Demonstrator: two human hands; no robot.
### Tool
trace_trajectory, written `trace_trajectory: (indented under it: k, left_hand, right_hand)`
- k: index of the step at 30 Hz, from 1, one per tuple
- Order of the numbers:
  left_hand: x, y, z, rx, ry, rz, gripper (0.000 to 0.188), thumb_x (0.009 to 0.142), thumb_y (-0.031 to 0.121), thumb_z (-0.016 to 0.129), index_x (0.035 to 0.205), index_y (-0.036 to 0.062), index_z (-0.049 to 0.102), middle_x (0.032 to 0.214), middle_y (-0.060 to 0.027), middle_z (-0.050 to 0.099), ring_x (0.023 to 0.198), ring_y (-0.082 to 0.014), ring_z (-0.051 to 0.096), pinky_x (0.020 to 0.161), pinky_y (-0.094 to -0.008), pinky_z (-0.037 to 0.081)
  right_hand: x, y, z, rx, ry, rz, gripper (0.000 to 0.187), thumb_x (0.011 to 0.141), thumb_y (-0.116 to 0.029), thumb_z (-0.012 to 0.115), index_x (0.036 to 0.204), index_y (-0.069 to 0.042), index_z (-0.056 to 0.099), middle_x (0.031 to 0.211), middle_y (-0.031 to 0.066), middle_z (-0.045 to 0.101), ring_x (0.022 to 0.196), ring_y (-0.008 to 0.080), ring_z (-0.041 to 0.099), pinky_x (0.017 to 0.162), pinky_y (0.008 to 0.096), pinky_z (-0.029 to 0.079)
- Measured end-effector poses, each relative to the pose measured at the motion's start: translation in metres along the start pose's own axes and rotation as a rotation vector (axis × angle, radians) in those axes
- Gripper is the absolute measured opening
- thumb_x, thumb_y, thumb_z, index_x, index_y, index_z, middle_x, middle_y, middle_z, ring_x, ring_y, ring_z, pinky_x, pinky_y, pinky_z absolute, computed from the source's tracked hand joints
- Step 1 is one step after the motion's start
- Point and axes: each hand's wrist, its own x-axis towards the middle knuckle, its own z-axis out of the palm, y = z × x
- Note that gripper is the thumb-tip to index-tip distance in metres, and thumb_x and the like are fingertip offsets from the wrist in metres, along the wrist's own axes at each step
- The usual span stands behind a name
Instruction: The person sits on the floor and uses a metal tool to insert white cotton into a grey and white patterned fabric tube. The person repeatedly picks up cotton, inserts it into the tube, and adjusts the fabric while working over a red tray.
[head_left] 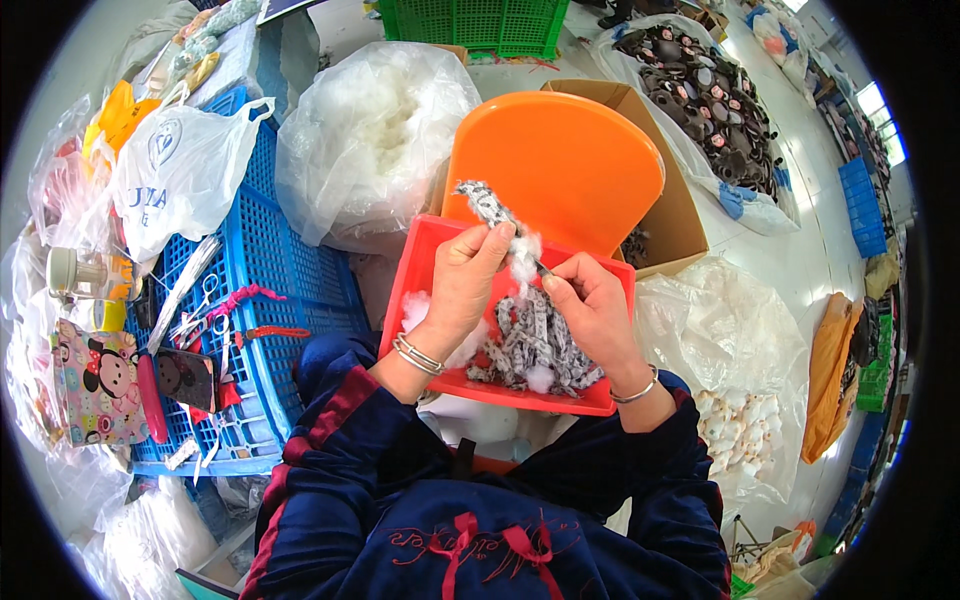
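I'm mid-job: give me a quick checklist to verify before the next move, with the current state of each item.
1. Left hand has a grip on the gray patterned fabric piece: ok, pinched between thumb and fingers.
2. Right hand grip: ok, fingertips closed on a thin dark item; what it is, cannot tell.
3. Red tray beneath the hands: ok.
4. Tray free of loose white fluff: not ok, tufts lie inside with the gray patterned pieces.
5. Scissors clear of both hands: ok, off to the left at the blue crate.
6. Held piece fully filled: cannot tell.
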Motion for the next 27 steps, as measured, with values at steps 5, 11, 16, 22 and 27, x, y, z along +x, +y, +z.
trace_trajectory:
  k: [5,11,16,22,27]
  left_hand:
    - [-0.003,0.008,0.002,0.046,-0.048,-0.026,0.024,0.097,0.02,0.061,0.091,-0.001,0.07,0.083,-0.0001,0.068,0.076,-0.0036,0.056,0.068,-0.0202,0.045]
    - [0.0,0.034,0.0,0.231,-0.103,-0.109,0.023,0.096,0.018,0.061,0.094,-0.0021,0.071,0.088,-0.0022,0.071,0.081,-0.0053,0.061,0.072,-0.0213,0.049]
    - [0.0,0.039,0.0,0.406,-0.084,-0.028,0.022,0.096,0.018,0.061,0.095,-0.002,0.072,0.086,-0.0019,0.071,0.079,-0.0049,0.061,0.071,-0.0215,0.049]
    - [-0.004,0.025,0.003,0.151,-0.088,-0.079,0.023,0.096,0.018,0.062,0.093,-0.0025,0.072,0.086,-0.0021,0.07,0.078,-0.0046,0.06,0.07,-0.0216,0.049]
    - [-0.023,0.003,0.017,0.282,-0.139,-0.034,0.019,0.096,0.013,0.06,0.096,-0.0009,0.072,0.082,0.0005,0.068,0.075,-0.0035,0.058,0.067,-0.0197,0.046]
  right_hand:
    - [-0.001,0.005,-0.002,-0.074,0.019,-0.05,0.009,0.091,-0.005,0.063,0.087,0.001,0.057,0.068,-0.0009,0.056,0.062,0.0035,0.047,0.053,0.0219,0.037]
    - [-0.002,-0.008,-0.01,-0.22,0.05,-0.148,0.008,0.09,-0.003,0.064,0.088,0.001,0.057,0.067,0.0024,0.057,0.06,0.0052,0.049,0.053,0.0233,0.039]
    - [-0.003,-0.014,-0.009,-0.217,0.055,-0.13,0.009,0.09,-0.003,0.064,0.088,0.001,0.057,0.066,0.0029,0.057,0.059,0.0052,0.049,0.052,0.0229,0.039]
    - [-0.004,0.003,-0.003,-0.078,0.021,-0.047,0.008,0.091,-0.004,0.062,0.087,0.0,0.057,0.069,-0.0006,0.058,0.063,0.0037,0.049,0.054,0.022,0.039]
    - [-0.004,0.0,0.002,0.216,-0.02,0.034,0.006,0.093,-0.005,0.06,0.089,0.0,0.057,0.078,-0.0011,0.06,0.071,0.0036,0.053,0.063,0.0207,0.043]
